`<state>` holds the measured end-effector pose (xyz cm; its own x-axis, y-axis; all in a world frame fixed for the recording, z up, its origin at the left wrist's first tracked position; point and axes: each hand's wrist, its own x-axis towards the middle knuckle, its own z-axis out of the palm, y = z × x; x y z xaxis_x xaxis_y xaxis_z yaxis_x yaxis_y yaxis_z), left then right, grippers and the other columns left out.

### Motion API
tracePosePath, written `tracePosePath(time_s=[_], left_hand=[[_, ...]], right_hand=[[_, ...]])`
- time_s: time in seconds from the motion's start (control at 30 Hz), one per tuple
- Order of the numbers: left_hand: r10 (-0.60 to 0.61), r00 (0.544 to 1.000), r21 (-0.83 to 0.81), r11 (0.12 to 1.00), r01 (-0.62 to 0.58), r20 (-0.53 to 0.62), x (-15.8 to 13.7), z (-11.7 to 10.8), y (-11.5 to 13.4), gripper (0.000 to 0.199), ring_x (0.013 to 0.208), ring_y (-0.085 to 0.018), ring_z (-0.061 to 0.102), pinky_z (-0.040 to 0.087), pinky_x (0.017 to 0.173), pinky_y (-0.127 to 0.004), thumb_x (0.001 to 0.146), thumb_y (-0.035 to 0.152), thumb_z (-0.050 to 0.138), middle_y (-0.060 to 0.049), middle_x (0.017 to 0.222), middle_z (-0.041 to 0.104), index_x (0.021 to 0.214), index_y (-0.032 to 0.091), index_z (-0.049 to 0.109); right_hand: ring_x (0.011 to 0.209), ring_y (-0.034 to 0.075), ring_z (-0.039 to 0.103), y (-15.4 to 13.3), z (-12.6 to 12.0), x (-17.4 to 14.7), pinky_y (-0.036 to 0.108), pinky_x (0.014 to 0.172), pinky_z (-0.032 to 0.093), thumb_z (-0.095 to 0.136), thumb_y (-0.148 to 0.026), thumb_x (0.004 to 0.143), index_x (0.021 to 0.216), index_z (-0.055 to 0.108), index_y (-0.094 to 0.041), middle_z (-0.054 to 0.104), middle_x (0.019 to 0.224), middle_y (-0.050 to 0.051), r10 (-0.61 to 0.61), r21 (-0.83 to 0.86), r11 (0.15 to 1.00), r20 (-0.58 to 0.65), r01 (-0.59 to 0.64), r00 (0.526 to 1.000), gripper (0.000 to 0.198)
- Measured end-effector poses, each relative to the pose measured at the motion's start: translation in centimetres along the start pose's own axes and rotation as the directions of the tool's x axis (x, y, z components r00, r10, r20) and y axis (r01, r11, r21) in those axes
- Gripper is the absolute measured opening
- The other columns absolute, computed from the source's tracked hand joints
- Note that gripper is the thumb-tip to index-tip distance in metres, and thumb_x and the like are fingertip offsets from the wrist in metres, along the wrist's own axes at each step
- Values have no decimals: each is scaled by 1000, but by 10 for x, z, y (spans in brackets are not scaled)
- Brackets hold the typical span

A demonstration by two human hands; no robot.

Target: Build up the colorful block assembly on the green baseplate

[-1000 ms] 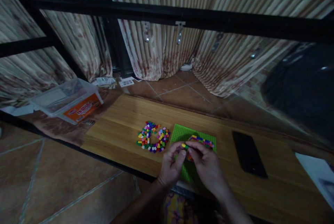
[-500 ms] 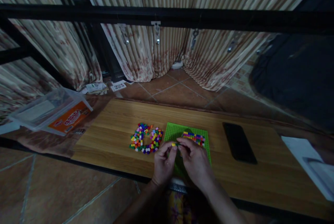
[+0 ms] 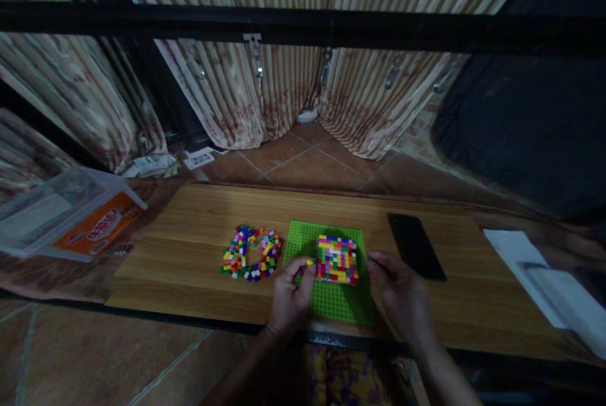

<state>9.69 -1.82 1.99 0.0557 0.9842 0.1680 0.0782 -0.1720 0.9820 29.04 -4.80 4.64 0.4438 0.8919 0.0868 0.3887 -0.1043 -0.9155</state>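
Observation:
My left hand (image 3: 292,286) pinches a small yellow brick (image 3: 310,261) between thumb and forefinger, at the left side of the green baseplate (image 3: 336,305). On that baseplate sits a square block of many-coloured bricks (image 3: 337,259), built up close together. My right hand (image 3: 398,286) hovers just past the baseplate's right edge, its fingertips closed on a tiny dark green brick (image 3: 370,259). Left of the baseplate, a ring-shaped heap of loose small bricks (image 3: 231,261) lies on the wooden table (image 3: 175,254).
A black phone (image 3: 416,247) lies right of the baseplate, and white paper (image 3: 521,267) at the far right. To the left stands a clear plastic box (image 3: 71,216) with an orange label. Striped curtains (image 3: 279,90) hang behind a dark bar (image 3: 284,24).
My hands have parted: the right one moved right, off the baseplate, and the left stays near its left side. The brick block is now uncovered. The whole view has shifted slightly.

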Motion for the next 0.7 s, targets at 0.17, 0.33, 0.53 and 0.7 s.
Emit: tracePosePath(time_s=[0.17, 0.33, 0.53, 0.7], left_hand=[[23, 1000, 31, 999, -23, 14, 1, 1, -2, 16, 75, -13, 58, 46, 69, -22, 88, 29, 55, -2, 79, 62, 87, 16, 64], [5, 1000, 51, 999, -6, 20, 0, 1, -3, 17, 76, -14, 60, 47, 70, -23, 88, 30, 56, -3, 81, 63, 89, 16, 65], [-2, 1000, 64, 998, 0, 29, 0, 1, -5, 18, 76, -14, 60, 47, 71, -24, 88, 32, 56, -3, 81, 64, 88, 17, 65], [-14, 1000, 43, 999, 14, 12, 0, 2, -5, 20, 75, -14, 60, 48, 69, -23, 87, 35, 57, -3, 80, 65, 88, 17, 66]], right_hand=[[83, 22, 66, -3, 12, 5, 36, 79, 53, 64, -44, 77, 89, 69, -18, 72, 90, 7, 18, 81, 997, -29, -16, 999, 29], [90, 20, 63, -2, 24, 9, 34, 78, 52, 64, -42, 77, 87, 73, -21, 68, 95, 7, -63, 123, 990, -50, 69, 997, 24], [89, 19, 61, 4, 32, 16, 34, 77, 51, 73, -38, 67, 80, 75, -24, 67, 92, 4, 22, 245, 970, -74, -3, 997, 19], [77, 18, 63, 0, 34, 18, 34, 73, 51, 81, -36, 56, 76, 75, -23, 71, 83, 2, 219, 470, 860, 14, -199, 976, 24]])
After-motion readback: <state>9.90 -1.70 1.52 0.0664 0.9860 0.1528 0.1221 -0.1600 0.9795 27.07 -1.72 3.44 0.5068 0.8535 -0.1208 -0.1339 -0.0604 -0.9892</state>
